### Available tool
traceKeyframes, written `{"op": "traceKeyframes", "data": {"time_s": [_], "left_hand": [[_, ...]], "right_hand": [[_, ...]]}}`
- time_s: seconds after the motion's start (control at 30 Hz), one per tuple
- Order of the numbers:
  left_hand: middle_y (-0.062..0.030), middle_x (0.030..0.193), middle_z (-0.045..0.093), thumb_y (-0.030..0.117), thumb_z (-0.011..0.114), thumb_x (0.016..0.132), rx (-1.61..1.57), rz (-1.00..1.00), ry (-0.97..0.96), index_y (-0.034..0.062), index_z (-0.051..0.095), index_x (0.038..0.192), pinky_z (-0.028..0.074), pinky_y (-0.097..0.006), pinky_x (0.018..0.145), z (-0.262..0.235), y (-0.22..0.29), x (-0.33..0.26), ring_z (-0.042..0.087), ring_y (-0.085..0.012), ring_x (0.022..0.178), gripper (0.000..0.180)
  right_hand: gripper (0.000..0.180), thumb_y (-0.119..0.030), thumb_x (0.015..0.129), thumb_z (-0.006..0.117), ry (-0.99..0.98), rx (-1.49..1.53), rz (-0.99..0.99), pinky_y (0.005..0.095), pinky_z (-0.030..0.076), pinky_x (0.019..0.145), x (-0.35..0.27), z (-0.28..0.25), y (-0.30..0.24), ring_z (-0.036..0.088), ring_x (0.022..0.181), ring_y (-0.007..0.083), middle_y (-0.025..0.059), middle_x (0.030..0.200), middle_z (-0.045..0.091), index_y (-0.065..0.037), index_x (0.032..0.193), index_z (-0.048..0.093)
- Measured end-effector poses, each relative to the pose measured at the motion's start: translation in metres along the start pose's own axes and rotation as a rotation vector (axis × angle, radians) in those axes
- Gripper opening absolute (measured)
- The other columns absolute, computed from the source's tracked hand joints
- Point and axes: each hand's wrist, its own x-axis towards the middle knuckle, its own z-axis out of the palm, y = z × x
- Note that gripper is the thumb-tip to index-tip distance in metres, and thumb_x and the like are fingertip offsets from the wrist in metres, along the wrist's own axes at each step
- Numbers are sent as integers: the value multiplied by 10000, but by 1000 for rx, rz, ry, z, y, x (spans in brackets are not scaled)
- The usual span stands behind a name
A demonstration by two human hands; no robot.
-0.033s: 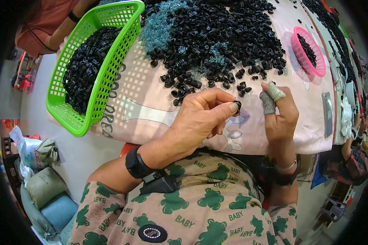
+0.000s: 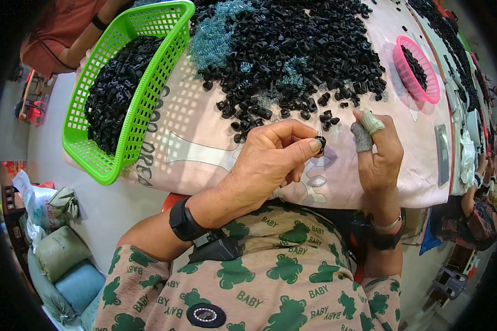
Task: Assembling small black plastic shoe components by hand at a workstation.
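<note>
My left hand (image 2: 281, 149) pinches a small black cord lock part (image 2: 321, 145) between thumb and forefinger, and a bit of clear spring shows at its top. To the right, my right hand (image 2: 380, 157) is held apart from it with fingers curled. Its thumb and forefinger wear grey and whitish wraps and their tips come close together; anything between them is hidden. Beyond both hands spreads a big heap of black plastic parts (image 2: 326, 49). Bluish coil springs (image 2: 212, 47) lie in a tangle at the heap's left and in a smaller clump (image 2: 294, 74) within it.
A green basket (image 2: 143, 110) full of black parts stands at the left of the cloth-covered table (image 2: 199, 121). On the right are a pink basket (image 2: 435, 88) with small black parts and a flat grey strip (image 2: 442, 154). Another person's arm (image 2: 88, 41) shows at the upper left.
</note>
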Motion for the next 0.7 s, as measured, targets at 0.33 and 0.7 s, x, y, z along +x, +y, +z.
{"op": "traceKeyframes", "data": {"time_s": [0.33,0.7], "left_hand": [[20,642,535,152,626,892,27,-11,7,29,614,969,332,-159,420,2,2,-1,463,-24,509,145],[25,729,567,131,613,896,31,28,-20,29,622,1051,325,-155,423,0,0,0,466,-17,521,186]], "right_hand": [[348,90,811,550,-101,108,-22,255,460,748,4,-5,-11,569,826,168,90,930,558,-14,1136,619],[479,120,627,579,-198,228,-139,321,500,674,-1,-4,-32,606,782,268,131,915,576,-33,1076,645]]}}
